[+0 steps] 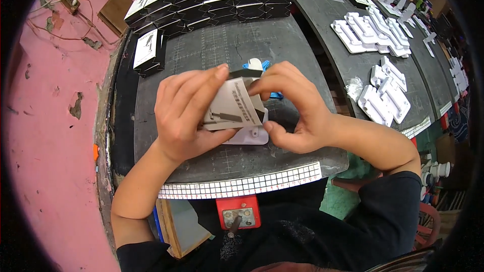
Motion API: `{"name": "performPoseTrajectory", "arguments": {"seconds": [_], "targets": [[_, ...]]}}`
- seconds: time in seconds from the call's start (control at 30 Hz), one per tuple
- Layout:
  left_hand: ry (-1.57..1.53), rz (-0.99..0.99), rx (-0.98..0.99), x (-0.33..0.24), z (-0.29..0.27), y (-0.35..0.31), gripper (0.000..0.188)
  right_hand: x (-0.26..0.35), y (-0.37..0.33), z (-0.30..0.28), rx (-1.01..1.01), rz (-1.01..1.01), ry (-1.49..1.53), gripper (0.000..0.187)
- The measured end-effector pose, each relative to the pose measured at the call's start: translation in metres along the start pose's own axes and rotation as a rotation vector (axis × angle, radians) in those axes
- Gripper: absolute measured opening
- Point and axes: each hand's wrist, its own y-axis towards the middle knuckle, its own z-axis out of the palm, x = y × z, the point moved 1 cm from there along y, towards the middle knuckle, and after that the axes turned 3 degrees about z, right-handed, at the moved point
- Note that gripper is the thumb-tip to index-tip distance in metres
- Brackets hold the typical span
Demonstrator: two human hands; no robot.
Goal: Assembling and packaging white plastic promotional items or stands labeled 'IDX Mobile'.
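A small white-and-black cardboard box (229, 105) is held tilted above the dark table, its open end facing right. My left hand (184, 113) wraps round the box from the left, fingers over the top and thumb below. At the open end, my right hand (302, 113) grips the box's edges and flaps, with bent fingers at the upper flap and the thumb at the lower corner. Under the box lies a white plastic part (258, 137), mostly hidden. Just behind it a blue item (276, 95) and another white piece (255, 64) peek out; their kind is unclear.
Stacked boxes (217, 0) line the table's far end, and a single box (148, 53) stands at the left edge. White plastic parts (370, 32) lie in groups on the right-hand table. A white gridded strip (242, 185) runs along the near edge. A pink wall (55, 136) borders the left.
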Motion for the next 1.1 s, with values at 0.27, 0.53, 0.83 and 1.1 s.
{"name": "performPoseTrajectory", "arguments": {"seconds": [0.27,0.53,0.83,1.1], "targets": [[-0.067,-0.113,-0.033,0.004,0.007,-0.003,0.099,-0.001,0.001,-0.003,-0.035,0.028,-0.086,0.035],[-0.16,-0.3,-0.063,0.006,0.011,-0.009,0.095,-0.001,0.001,-0.007,-0.13,-0.306,-0.418,0.037],[-0.041,-0.448,-0.111,0.03,0.018,-0.017,0.083,0.001,-0.004,0.012,0.253,0.178,-0.444,0.046],[0.064,-0.221,-0.062,0.027,0.016,-0.013,0.107,0.015,-0.003,0.017,0.409,0.442,-0.194,0.05]]}}
